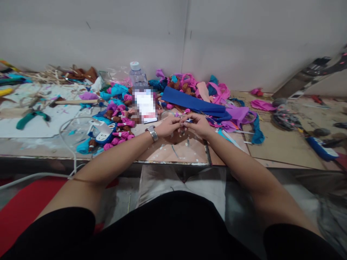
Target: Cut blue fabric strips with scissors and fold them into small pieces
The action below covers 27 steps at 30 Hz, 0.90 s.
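My left hand, with a metal watch at its wrist, meets my right hand above the table's near part. Both have their fingertips pinched together around something small, mostly hidden, with a bit of dark blue showing near it. Just behind the hands lies a folded dark blue strip of cloth or paper. A lit phone rests to the left of them, its screen blurred. Small tied bundles in pink, brown and light blue lie heaped around the phone. Purple crinkled material spreads right of my right hand.
A capped clear bottle stands behind the phone. Green-handled pliers and a wooden-handled hammer lie left. A white cable hangs over the table edge. At right are cardboard and a blue-and-white object.
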### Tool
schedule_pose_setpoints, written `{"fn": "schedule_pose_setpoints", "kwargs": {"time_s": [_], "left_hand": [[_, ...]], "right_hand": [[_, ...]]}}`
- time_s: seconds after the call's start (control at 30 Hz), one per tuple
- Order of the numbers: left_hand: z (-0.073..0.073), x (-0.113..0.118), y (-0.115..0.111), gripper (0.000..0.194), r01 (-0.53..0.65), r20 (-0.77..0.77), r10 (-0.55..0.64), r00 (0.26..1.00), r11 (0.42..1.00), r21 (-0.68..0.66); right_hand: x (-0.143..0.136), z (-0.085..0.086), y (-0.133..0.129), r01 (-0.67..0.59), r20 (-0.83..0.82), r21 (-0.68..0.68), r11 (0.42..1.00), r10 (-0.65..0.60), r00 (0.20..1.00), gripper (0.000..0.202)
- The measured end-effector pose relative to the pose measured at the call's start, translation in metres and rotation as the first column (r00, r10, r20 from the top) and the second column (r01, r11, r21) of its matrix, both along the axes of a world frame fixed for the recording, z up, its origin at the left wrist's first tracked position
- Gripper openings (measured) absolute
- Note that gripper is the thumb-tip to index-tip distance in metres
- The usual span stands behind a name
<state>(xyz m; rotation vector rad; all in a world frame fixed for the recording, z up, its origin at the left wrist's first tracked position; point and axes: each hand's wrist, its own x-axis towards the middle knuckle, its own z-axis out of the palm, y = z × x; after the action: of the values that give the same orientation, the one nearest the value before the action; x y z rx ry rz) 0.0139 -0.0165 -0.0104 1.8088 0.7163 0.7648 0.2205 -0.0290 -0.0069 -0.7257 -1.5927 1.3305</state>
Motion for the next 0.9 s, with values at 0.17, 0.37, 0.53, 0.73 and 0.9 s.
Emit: {"fn": "schedule_pose_setpoints", "kwargs": {"time_s": [0.17,0.37,0.53,0.73,0.9], "left_hand": [[0.000,0.001,-0.001,0.056,-0.030,-0.002,0.031,1.000,0.998,0.057],[-0.008,-0.001,0.000,0.050,-0.006,-0.035,0.009,0.999,0.996,0.089],[-0.008,-0.001,0.002,0.047,-0.051,-0.080,0.069,0.994,0.977,0.206],[-0.005,-0.001,0.002,0.040,-0.113,-0.143,0.163,0.976,0.944,0.309],[-0.007,-0.001,0.001,0.037,-0.139,-0.142,0.196,0.970,0.931,0.337]], "right_hand": [[0.000,0.001,0.001,0.075,-0.002,0.061,0.995,-0.075,0.997,0.037],[0.001,-0.002,0.003,0.116,0.058,0.082,0.990,-0.121,0.991,0.038],[0.003,-0.008,0.007,0.135,0.099,0.158,0.978,-0.152,0.984,0.035],[0.007,-0.009,0.009,0.194,0.175,0.408,0.892,-0.285,0.942,0.026],[0.008,-0.008,0.009,0.174,0.211,0.466,0.867,-0.300,0.930,0.030]]}}
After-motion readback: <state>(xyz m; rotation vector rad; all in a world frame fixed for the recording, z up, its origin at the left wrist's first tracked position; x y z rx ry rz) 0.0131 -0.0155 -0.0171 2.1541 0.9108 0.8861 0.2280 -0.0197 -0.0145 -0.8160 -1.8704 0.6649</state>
